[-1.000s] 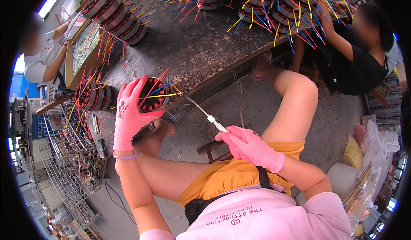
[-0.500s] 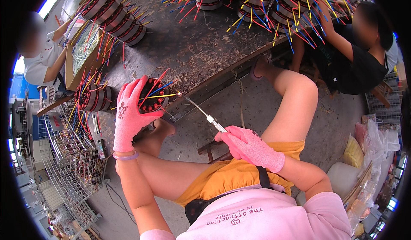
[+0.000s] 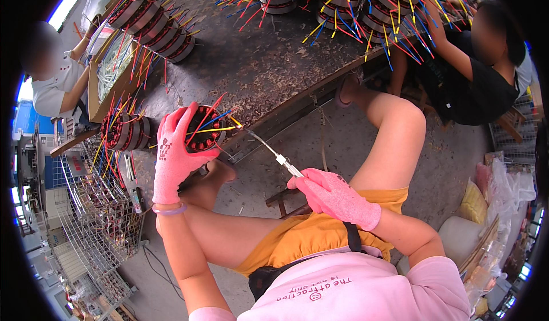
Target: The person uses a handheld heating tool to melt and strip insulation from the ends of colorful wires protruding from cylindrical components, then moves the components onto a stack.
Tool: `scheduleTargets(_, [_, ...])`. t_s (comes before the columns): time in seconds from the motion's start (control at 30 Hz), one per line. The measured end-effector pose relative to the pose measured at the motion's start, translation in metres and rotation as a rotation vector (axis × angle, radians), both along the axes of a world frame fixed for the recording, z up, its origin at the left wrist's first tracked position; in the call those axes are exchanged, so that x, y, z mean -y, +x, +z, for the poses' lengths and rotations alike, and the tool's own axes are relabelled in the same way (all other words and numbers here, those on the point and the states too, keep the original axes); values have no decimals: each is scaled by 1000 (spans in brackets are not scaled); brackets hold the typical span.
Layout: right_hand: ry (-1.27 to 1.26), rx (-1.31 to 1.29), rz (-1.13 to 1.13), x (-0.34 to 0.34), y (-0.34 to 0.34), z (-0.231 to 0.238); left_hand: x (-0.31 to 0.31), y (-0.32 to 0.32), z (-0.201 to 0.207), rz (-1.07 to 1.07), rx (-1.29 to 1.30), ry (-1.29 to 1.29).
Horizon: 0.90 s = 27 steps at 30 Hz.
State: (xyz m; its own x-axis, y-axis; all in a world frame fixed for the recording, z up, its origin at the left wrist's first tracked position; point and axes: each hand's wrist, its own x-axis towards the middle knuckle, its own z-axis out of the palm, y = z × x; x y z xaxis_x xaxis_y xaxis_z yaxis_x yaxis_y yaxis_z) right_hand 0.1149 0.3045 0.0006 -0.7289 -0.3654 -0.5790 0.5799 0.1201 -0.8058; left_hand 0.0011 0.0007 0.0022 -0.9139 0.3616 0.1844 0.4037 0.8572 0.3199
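Observation:
My left hand (image 3: 175, 152), in a pink glove, grips a motor stator (image 3: 204, 133) with red windings by its rim, near the table edge. Red, blue and yellow sleeved leads (image 3: 213, 130) stick out from the stator toward the right. In my right hand (image 3: 334, 195), also gloved in pink, is a slim hand torch (image 3: 281, 159) with a white handle and a thin metal nozzle. The nozzle's tip reaches the end of a yellow-sleeved lead, where a faint glow shows. My left fingers hide part of the stator.
Stacked stators (image 3: 153, 26) with leads stand on the worn table (image 3: 246, 63), more at its far right. Another stator stack (image 3: 126, 131) lies left of my hand. A box of pale sleeves (image 3: 114, 69) and wire racks (image 3: 97, 224) are at left. A person sits on either side.
The bright glow at the lead's end has dimmed. A yellow sleeve end now angles upward beside the nozzle tip. Both hands have hardly moved. The person at left has shifted an arm.

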Motion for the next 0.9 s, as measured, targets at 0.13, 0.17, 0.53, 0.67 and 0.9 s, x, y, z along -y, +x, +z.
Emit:
scheduleTargets(0.13, [9,7,-4,0,0,-1,0,0,3,21,40,-19])
scheduleTargets(0.17, [4,3,-6,-1,0,-2,1,0,2,10,24,-27])
scheduleTargets(0.53, [-50,20,-16,-5,1,-8,4,-5,6,-123,-40,-118])
scheduleTargets(0.67, [-28,4,-5,-3,0,-9,5,-5,4,-124,-33,-69])
scheduleTargets(0.9, [-62,39,-38,-1,-1,-6,3,-3,6,-95,-40,-88])
